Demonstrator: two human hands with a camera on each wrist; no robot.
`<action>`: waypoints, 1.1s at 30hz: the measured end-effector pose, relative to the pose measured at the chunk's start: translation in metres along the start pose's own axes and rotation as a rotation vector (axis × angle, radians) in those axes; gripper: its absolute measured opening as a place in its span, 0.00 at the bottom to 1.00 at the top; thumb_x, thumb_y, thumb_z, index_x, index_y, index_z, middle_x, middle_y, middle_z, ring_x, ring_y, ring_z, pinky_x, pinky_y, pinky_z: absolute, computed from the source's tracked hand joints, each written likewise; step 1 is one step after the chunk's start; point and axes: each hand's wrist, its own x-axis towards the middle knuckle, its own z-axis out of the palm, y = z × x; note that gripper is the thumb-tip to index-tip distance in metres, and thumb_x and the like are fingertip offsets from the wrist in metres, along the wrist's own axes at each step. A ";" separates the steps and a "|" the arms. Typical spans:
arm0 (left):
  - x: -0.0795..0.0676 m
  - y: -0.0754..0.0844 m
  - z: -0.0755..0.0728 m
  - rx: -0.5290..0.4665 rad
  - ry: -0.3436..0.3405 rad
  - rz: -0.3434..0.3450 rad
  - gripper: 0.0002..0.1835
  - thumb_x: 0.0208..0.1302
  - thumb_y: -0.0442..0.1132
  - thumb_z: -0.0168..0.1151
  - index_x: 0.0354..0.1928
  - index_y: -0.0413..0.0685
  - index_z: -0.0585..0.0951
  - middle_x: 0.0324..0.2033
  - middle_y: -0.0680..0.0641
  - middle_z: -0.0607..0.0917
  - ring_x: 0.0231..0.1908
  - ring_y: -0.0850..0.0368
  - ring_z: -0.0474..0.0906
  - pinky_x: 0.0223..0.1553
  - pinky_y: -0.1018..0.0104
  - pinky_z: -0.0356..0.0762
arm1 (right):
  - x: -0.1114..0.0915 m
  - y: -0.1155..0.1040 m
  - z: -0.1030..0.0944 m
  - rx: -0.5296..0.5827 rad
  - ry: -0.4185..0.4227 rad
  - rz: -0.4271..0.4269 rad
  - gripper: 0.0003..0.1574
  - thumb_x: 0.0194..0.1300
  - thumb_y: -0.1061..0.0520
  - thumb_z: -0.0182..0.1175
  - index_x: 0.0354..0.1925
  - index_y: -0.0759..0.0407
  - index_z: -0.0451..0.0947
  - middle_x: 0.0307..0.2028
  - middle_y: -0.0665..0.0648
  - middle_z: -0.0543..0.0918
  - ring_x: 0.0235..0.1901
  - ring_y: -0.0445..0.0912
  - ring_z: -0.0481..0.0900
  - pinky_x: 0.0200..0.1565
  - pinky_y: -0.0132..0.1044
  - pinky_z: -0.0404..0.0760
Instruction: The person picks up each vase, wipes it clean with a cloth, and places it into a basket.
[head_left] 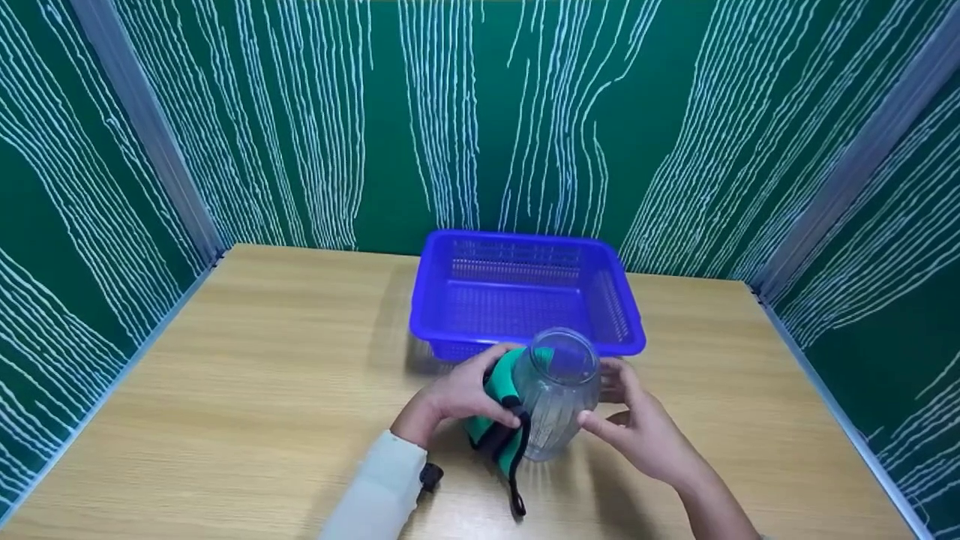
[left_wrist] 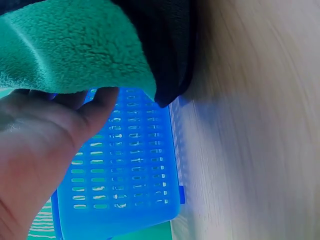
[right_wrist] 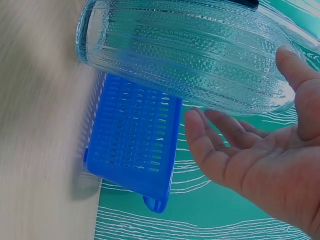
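Observation:
A clear ribbed glass vase (head_left: 559, 409) stands on the table, its round mouth facing up. Against its left side is a green fleecy cloth (head_left: 507, 379) with black edging and a thin black loop hanging from one corner. My left hand (head_left: 474, 386) holds this cloth, thumb in front and fingers behind it. On the vase's other side, my right hand (head_left: 637, 427) is spread with loosely bent fingers, the thumb tip right at the glass. In the right wrist view the thumb overlaps the vase (right_wrist: 190, 55) near its neck, while the other fingers lie below it.
A blue perforated plastic basket (head_left: 424, 300) stands just behind the vase and hands. Green walls (head_left: 495, 187) with white wavy lines enclose the wooden table (head_left: 300, 360) at the back and sides. A small black object (head_left: 430, 478) shows beside the left sleeve.

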 end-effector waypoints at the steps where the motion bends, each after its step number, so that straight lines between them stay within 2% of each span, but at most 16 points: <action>1: 0.000 0.001 0.000 -0.010 0.006 0.008 0.48 0.28 0.43 0.77 0.56 0.75 0.62 0.50 0.59 0.72 0.51 0.60 0.66 0.52 0.58 0.63 | 0.000 0.000 -0.001 0.001 0.001 0.000 0.39 0.49 0.45 0.63 0.57 0.47 0.56 0.48 0.54 0.74 0.47 0.49 0.73 0.39 0.36 0.75; 4: 0.000 0.005 0.002 -0.021 0.021 0.028 0.48 0.28 0.42 0.77 0.56 0.73 0.62 0.49 0.58 0.73 0.51 0.59 0.66 0.52 0.57 0.63 | 0.000 0.001 -0.002 -0.010 -0.001 -0.001 0.35 0.50 0.45 0.62 0.53 0.50 0.58 0.49 0.53 0.74 0.48 0.48 0.72 0.39 0.36 0.75; 10: 0.001 0.015 0.003 0.010 0.057 0.042 0.47 0.28 0.48 0.76 0.55 0.75 0.61 0.49 0.61 0.72 0.50 0.61 0.67 0.51 0.58 0.65 | -0.001 0.003 -0.004 -0.032 -0.002 -0.024 0.32 0.52 0.45 0.60 0.52 0.49 0.60 0.51 0.52 0.73 0.49 0.49 0.73 0.40 0.38 0.75; 19: 0.003 0.022 0.002 -0.053 0.075 0.086 0.47 0.30 0.48 0.76 0.56 0.73 0.60 0.50 0.61 0.71 0.51 0.61 0.67 0.52 0.58 0.64 | 0.000 0.004 -0.003 -0.034 -0.003 -0.053 0.30 0.52 0.44 0.60 0.51 0.47 0.61 0.50 0.50 0.73 0.49 0.48 0.73 0.41 0.41 0.74; 24: -0.001 0.043 0.000 -0.058 0.046 0.083 0.47 0.33 0.46 0.74 0.59 0.67 0.59 0.52 0.57 0.71 0.52 0.62 0.67 0.53 0.57 0.63 | 0.000 0.002 -0.003 -0.032 -0.002 -0.046 0.31 0.52 0.44 0.60 0.52 0.46 0.61 0.51 0.49 0.72 0.50 0.47 0.72 0.41 0.40 0.74; 31: 0.005 0.036 0.001 -0.094 0.034 0.108 0.45 0.34 0.51 0.73 0.58 0.72 0.60 0.53 0.57 0.71 0.51 0.62 0.67 0.52 0.56 0.64 | 0.000 0.003 -0.001 -0.015 0.012 -0.046 0.32 0.50 0.45 0.62 0.52 0.47 0.61 0.50 0.50 0.73 0.49 0.46 0.72 0.41 0.41 0.75; 33: 0.002 0.044 0.001 -0.127 0.031 0.117 0.45 0.35 0.50 0.73 0.58 0.68 0.60 0.54 0.54 0.71 0.52 0.60 0.67 0.52 0.57 0.64 | 0.000 0.003 -0.001 -0.014 0.015 -0.047 0.32 0.50 0.46 0.62 0.52 0.47 0.61 0.50 0.50 0.74 0.49 0.46 0.73 0.40 0.40 0.75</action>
